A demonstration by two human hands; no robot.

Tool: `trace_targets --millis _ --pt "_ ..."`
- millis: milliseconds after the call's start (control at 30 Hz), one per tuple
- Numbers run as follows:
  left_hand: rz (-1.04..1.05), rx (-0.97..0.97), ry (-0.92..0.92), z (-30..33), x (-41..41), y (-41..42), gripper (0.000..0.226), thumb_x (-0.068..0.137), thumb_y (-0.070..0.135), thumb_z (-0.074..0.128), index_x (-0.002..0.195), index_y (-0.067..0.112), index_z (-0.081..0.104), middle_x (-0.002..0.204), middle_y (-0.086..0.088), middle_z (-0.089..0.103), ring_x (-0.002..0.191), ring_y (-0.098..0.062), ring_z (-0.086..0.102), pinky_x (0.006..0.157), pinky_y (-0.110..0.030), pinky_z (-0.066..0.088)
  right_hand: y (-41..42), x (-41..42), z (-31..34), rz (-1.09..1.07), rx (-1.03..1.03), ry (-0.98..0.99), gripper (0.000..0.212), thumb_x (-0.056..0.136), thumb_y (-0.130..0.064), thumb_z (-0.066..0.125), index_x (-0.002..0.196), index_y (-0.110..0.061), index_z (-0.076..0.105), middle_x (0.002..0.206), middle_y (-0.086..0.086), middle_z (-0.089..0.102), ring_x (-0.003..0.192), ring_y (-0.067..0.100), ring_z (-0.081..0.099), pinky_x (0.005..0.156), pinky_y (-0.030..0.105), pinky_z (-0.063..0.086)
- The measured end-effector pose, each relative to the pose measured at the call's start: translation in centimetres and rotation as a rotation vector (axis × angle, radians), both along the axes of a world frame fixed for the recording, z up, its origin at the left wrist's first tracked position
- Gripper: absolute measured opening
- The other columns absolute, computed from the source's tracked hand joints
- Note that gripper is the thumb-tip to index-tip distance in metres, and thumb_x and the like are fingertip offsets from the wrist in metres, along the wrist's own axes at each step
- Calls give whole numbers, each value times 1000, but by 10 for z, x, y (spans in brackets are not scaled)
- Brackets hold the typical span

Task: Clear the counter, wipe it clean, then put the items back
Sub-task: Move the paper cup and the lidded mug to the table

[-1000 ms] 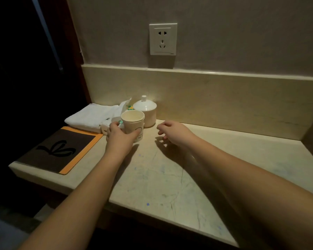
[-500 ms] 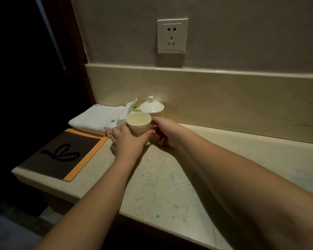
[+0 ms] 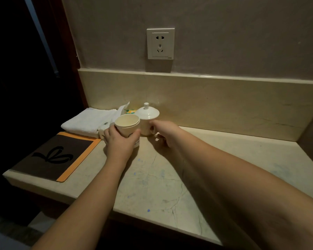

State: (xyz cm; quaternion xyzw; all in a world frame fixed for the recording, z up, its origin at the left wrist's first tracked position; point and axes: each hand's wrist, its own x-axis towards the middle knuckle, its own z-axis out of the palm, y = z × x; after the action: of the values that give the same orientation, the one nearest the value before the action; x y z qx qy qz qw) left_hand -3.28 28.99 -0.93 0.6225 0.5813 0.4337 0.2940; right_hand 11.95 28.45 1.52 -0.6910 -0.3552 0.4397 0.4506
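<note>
I am seeing the left hand (image 3: 120, 141) wrapping its fingers and thumb around a paper cup (image 3: 127, 125). The hand is covering the bottom of the cup, so I cannot tell if the cup is sitting on the counter (image 3: 170, 177) or lifted a little. There is writing on the cup, but it is too small to read.

Just to the right of the paper cup, the right hand (image 3: 163, 131) is gripping the handle side of a white lidded mug (image 3: 147, 119). Its fingers are curling around that side. The handle is mostly hiding behind them. The mug is standing upright with its lid on, right beside the paper cup.

To the left of the paper cup, a folded white towel (image 3: 89, 121) is lying on the counter. A small white thing (image 3: 102, 130) is peeking out between the towel and the left hand, and I cannot make out what it is. Behind the paper cup, something yellow and green (image 3: 130, 111) is showing a bit, mostly hidden.

In front of the towel, a dark mat with an orange edge (image 3: 54, 156) is lying flat. High on the wall above the mug, a white socket (image 3: 160, 43) is showing.
</note>
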Motion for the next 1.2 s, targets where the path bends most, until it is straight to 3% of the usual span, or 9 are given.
trace_targets --millis 200,400,533,633,767,867,1000,1200 --pt "-63 -46 -156 5 0 -14 103 61 61 67 146 20 24 145 -2 38 135 -25 37 106 -56 37 -25 10 -3 -13 30 12 20 75 -23 53 58 -17 45 68 6 48 62 21 43 53 27 25" --pt "-89 -9 -168 7 1 -21 87 77 41 75 145 16 25 144 -6 41 133 -26 39 106 -48 39 -49 19 -6 1 50 -4 19 73 -24 53 58 -15 47 65 9 47 60 22 41 52 29 27" --pt "-128 -40 -237 11 -3 -37 82 80 37 74 144 16 27 142 -5 44 129 -25 43 102 -44 40 -68 26 -7 13 62 21 15 82 -23 51 74 -11 54 72 12 49 63 23 45 52 29 30" --pt "-175 -66 -292 12 -8 -59 74 84 32 70 143 15 29 142 -5 45 128 -25 44 97 -40 39 -87 34 -9 10 78 44 19 87 -22 50 72 -9 53 68 11 47 57 21 45 51 29 32" --pt "-233 -111 -370 13 -9 -91 72 84 30 70 143 22 29 139 -3 48 125 -26 46 103 -50 41 -122 47 -9 -32 105 38 23 89 -23 50 69 -11 50 65 9 45 55 19 41 51 29 31" --pt "-274 -88 -383 14 -1 -119 71 83 31 71 142 23 31 133 2 49 117 -19 47 100 -45 42 -162 61 1 -43 118 62 18 91 -24 51 79 -11 53 75 9 48 57 16 39 54 27 31" --pt "-366 -33 -434 18 18 -161 68 80 27 73 137 24 36 126 4 52 115 -16 49 91 -34 40 -233 81 23 -90 203 121 20 93 -21 50 76 -11 53 72 5 49 55 13 40 55 25 33" --pt "-586 -41 -469 31 72 -243 85 54 43 82 127 31 40 120 9 55 114 -15 53 94 -36 45 -376 115 40 -272 289 157 20 95 -20 50 79 -10 57 67 2 52 52 10 41 53 24 32"
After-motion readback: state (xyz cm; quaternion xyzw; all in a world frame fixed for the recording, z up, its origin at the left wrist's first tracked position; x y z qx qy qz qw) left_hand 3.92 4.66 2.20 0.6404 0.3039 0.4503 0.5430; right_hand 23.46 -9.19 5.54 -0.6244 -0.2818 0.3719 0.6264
